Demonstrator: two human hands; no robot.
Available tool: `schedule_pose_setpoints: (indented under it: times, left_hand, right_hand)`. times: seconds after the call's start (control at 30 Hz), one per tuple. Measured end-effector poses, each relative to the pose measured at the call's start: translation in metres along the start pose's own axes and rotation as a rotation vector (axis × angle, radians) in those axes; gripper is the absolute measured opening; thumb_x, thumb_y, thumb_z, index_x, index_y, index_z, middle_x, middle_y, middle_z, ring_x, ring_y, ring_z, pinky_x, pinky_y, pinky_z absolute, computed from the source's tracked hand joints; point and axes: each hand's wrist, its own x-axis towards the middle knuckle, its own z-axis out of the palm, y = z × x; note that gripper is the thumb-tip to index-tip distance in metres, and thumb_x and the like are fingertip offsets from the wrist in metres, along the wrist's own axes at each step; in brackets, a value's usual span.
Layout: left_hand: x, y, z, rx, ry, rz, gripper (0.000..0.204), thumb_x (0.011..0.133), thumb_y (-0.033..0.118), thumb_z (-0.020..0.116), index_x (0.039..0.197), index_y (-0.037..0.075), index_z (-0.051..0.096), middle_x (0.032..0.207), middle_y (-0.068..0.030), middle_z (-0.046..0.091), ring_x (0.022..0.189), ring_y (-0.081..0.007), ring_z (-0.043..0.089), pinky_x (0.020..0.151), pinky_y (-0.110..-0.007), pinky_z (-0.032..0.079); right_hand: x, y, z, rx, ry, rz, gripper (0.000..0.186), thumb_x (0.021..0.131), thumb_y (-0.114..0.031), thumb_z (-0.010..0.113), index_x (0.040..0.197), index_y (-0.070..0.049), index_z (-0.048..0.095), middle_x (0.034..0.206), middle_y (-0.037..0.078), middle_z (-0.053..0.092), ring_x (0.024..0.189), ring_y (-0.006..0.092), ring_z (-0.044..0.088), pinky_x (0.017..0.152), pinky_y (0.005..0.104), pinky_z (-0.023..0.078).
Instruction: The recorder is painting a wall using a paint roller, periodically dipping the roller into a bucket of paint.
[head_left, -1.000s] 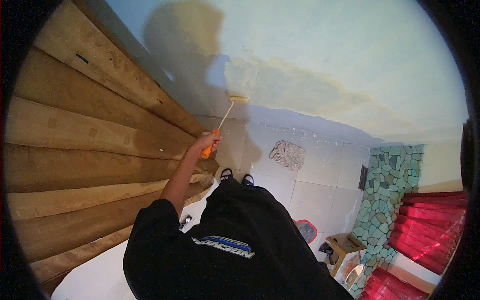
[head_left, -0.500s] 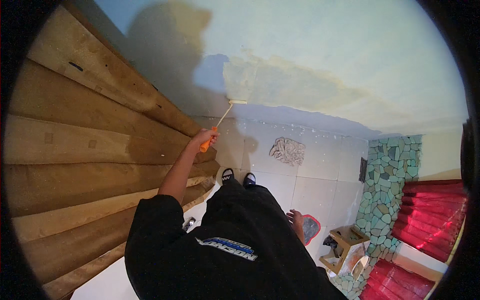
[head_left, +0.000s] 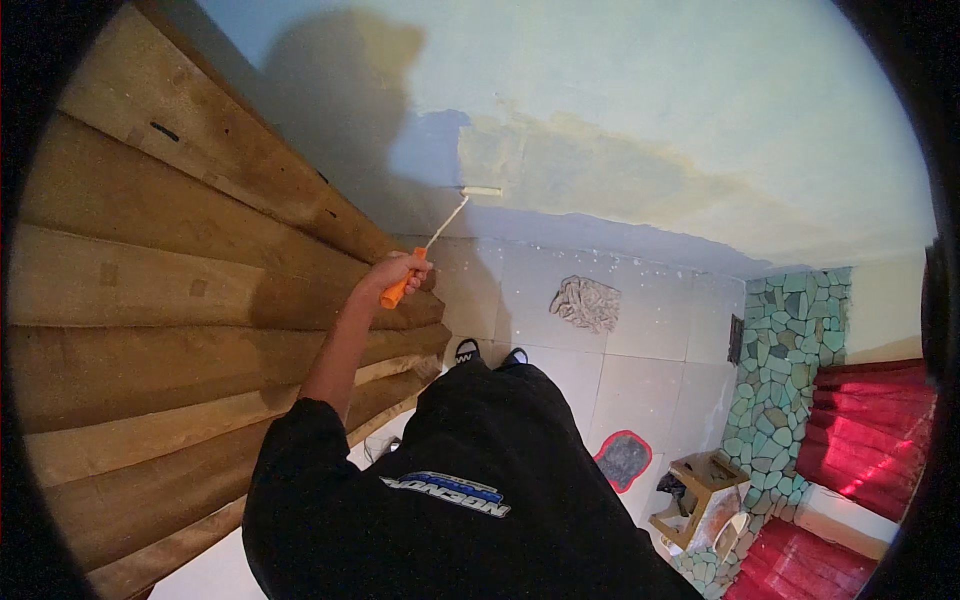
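Note:
My left hand [head_left: 403, 272] is closed round the orange handle [head_left: 394, 295] of a paint roller. Its wire frame runs up to a pale roller head [head_left: 483, 190], which lies against the lower part of the wall [head_left: 620, 70], on a cream painted patch bordered by lilac-blue, with my shadow cast to the left. My right hand is out of sight. Below the wall, a crumpled greyish cloth [head_left: 584, 304] lies on the tiled floor [head_left: 635, 390] in front of my sandalled feet [head_left: 467, 350].
A brown curtain [head_left: 140, 270] hangs along my left. On the right are a green pebble-stone wall strip [head_left: 772, 340], red curtains [head_left: 860, 430] and a small wooden stand [head_left: 690, 490]. A red-rimmed grey mat or tray [head_left: 621, 460] lies on the floor by my right leg.
My left hand has shifted left; the roller head dipped slightly, then rose a little higher on the wall. My right hand appeared half a second ago and is now hidden.

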Motion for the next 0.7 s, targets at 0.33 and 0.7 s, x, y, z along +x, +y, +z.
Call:
schedule_pose_setpoints:
  times: [0.33, 0.7]
  left_hand:
    - [-0.021, 0.016, -0.011, -0.009, -0.058, -0.011, 0.015, 0.078, 0.014, 0.055, 0.069, 0.006, 0.047, 0.058, 0.0015, 0.044, 0.044, -0.0037, 0.04, 0.036, -0.017, 0.034]
    - [0.113, -0.026, -0.001, -0.078, -0.139, -0.004, 0.015, 0.08, 0.011, 0.051, 0.071, 0.01, 0.039, 0.059, 0.0025, 0.041, 0.044, -0.0034, 0.038, 0.035, -0.016, 0.033]
  right_hand:
    - [0.033, -0.048, -0.038, 0.822, 0.249, 0.167, 0.027, 0.079, -0.028, 0.048, 0.091, -0.006, 0.057, 0.079, 0.011, 0.06, 0.069, 0.0192, 0.057, 0.056, 0.0325, 0.044]
    - [0.01, 0.05, 0.037, 0.473, 0.403, 0.065, 0.025, 0.075, -0.025, 0.053, 0.089, -0.005, 0.057, 0.083, 0.011, 0.06, 0.072, 0.0234, 0.057, 0.061, 0.0365, 0.044]
